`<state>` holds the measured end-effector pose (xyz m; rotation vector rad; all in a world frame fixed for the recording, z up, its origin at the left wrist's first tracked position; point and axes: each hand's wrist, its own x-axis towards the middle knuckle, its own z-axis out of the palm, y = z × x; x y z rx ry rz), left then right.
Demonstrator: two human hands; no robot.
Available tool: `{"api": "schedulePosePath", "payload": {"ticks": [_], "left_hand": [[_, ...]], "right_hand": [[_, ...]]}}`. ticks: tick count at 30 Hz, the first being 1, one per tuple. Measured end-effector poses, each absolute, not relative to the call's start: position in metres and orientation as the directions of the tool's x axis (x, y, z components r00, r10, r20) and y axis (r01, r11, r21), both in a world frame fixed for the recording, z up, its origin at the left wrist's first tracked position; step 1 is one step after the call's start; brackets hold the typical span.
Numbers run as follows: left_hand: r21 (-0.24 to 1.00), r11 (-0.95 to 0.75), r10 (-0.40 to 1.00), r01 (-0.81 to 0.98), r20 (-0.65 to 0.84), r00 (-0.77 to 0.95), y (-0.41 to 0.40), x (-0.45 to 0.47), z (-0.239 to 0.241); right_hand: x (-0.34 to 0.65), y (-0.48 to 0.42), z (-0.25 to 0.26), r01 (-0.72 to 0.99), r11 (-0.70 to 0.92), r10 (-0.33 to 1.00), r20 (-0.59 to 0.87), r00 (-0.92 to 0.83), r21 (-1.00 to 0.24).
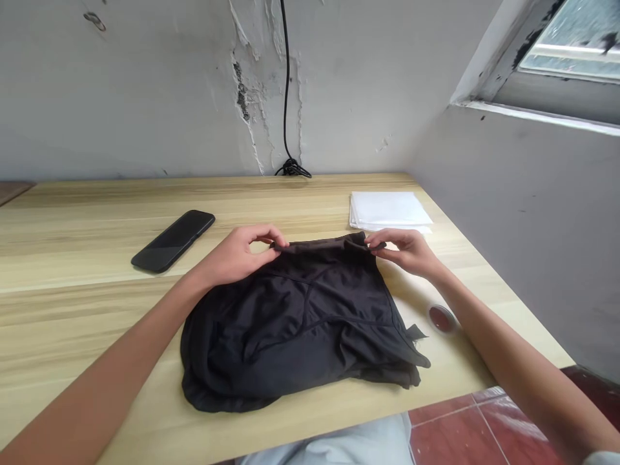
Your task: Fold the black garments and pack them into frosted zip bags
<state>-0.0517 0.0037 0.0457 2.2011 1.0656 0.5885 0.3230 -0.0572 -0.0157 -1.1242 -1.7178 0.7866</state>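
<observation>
A black garment with visible seams [300,323] lies crumpled on the wooden table, its far edge lifted a little. At that edge's left end, my left hand [247,253] pinches the cloth between thumb and fingers. My right hand [404,250] grips the same edge at its right end, where a bit of fabric pokes out past the fingertips. Between the two hands the edge runs nearly straight. Loose flaps and a thin strip stick out at the garment's lower right. What kind of garment it is, I cannot tell.
A black phone [173,241] lies to the left on the table [87,310]. White sheets [390,210] are stacked behind my right hand. Close to my right forearm sits a small round reddish container [442,318]. A black cable [287,97] hangs down the peeling wall.
</observation>
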Motion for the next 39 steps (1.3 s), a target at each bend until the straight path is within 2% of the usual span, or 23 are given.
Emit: {"api": "schedulePosePath", "payload": {"ticks": [3, 7, 10, 13, 16, 18, 24, 28, 31, 33, 35, 37, 39], "left_hand": [[0.632, -0.538, 0.767, 0.558, 0.093, 0.635, -0.017, -0.061, 0.041], [0.462, -0.656, 0.682, 0.597, 0.024, 0.731, -0.045, -0.073, 0.029], [0.361, -0.680, 0.706, 0.638, 0.089, 0.702, -0.070, -0.081, 0.034], [0.352, -0.659, 0.735, 0.665, 0.111, 0.669, -0.100, -0.088, 0.046], [0.364, -0.666, 0.699, 0.651, -0.003, 0.715, -0.125, -0.099, 0.048], [0.338, -0.674, 0.690, 0.657, -0.032, 0.723, -0.137, -0.109, 0.042], [0.255, -0.662, 0.730, 0.705, 0.002, 0.684, -0.156, -0.153, 0.018], [0.366, -0.593, 0.794, 0.718, 0.116, 0.597, -0.153, -0.153, 0.021], [0.429, -0.470, 0.878, 0.771, 0.134, 0.461, -0.134, -0.134, 0.025], [0.399, -0.419, 0.907, 0.816, 0.131, 0.401, -0.115, -0.122, 0.022], [0.329, -0.406, 0.913, 0.852, 0.106, 0.394, -0.099, -0.113, 0.018], [0.249, -0.444, 0.895, 0.861, 0.083, 0.438, -0.089, -0.106, 0.017], [0.193, -0.508, 0.861, 0.840, 0.124, 0.493, -0.088, -0.096, 0.023]], "right_hand": [[0.328, -0.080, -0.016, 0.369, 0.380, 0.918, 0.300, -0.258, -0.848], [0.330, -0.113, -0.019, 0.541, 0.411, 0.891, 0.198, -0.409, -0.734], [0.330, -0.139, -0.009, 0.581, 0.457, 0.873, 0.213, -0.439, -0.674], [0.328, -0.166, 0.008, 0.577, 0.447, 0.863, 0.159, -0.479, -0.683], [0.327, -0.188, 0.013, 0.580, 0.408, 0.838, 0.039, -0.544, -0.705], [0.330, -0.199, 0.009, 0.583, 0.387, 0.838, 0.007, -0.546, -0.715], [0.344, -0.219, 0.001, 0.591, 0.292, 0.898, 0.002, -0.441, -0.752], [0.339, -0.216, 0.010, 0.546, 0.187, 0.962, 0.039, -0.272, -0.817], [0.328, -0.197, 0.008, 0.500, 0.059, 0.998, 0.042, -0.047, -0.864], [0.321, -0.179, -0.001, 0.457, -0.032, 0.996, 0.012, 0.092, -0.889], [0.319, -0.162, -0.012, 0.456, -0.089, 0.989, -0.023, 0.147, -0.885], [0.320, -0.150, -0.016, 0.535, -0.069, 0.991, 0.005, 0.135, -0.842], [0.319, -0.144, -0.008, 0.642, 0.023, 0.988, 0.115, 0.102, -0.766]]}}
